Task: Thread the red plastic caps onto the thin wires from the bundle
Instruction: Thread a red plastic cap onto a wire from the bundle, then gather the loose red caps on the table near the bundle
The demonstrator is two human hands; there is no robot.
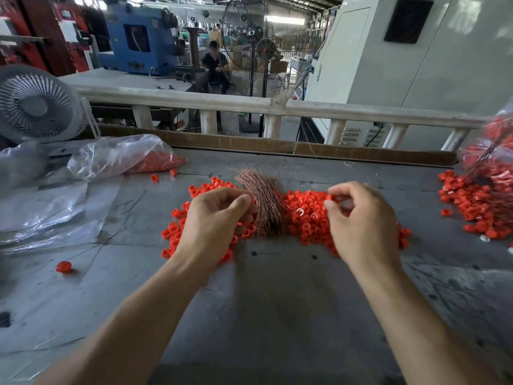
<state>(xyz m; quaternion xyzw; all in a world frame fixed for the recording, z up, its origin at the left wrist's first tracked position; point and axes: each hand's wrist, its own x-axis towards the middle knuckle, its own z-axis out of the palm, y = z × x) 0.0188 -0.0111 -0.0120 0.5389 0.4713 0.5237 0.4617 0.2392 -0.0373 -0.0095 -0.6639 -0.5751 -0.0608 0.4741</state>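
While both hands work over the grey table (277, 301), the left hand (216, 220) sits at the left edge of the wire bundle (266, 207), its fingers curled with thumb and forefinger pressed together right against the strands; whether a single wire is caught between them cannot be told. Just right of the bundle, the right hand (363, 220) pinches one red cap (329, 197) between thumb and fingertips, held just above the pile. That pile of caps (305, 218) spreads across the table under and between both hands, with the bundle lying on it, its copper-coloured ends fanning toward the far side. Another heap of caps (472, 207) lies at the right edge, tangled with thin wires, beside a clear bag (497, 151) with more red caps in it. Far left, a crumpled plastic bag (119, 157) holds caps as well, and a white fan (36, 107) stands behind it. Near left, a lone cap on a wire (63, 266) rests on the table. Beyond the railing (333, 109), a person (215, 65) sits by a blue machine (138, 37).
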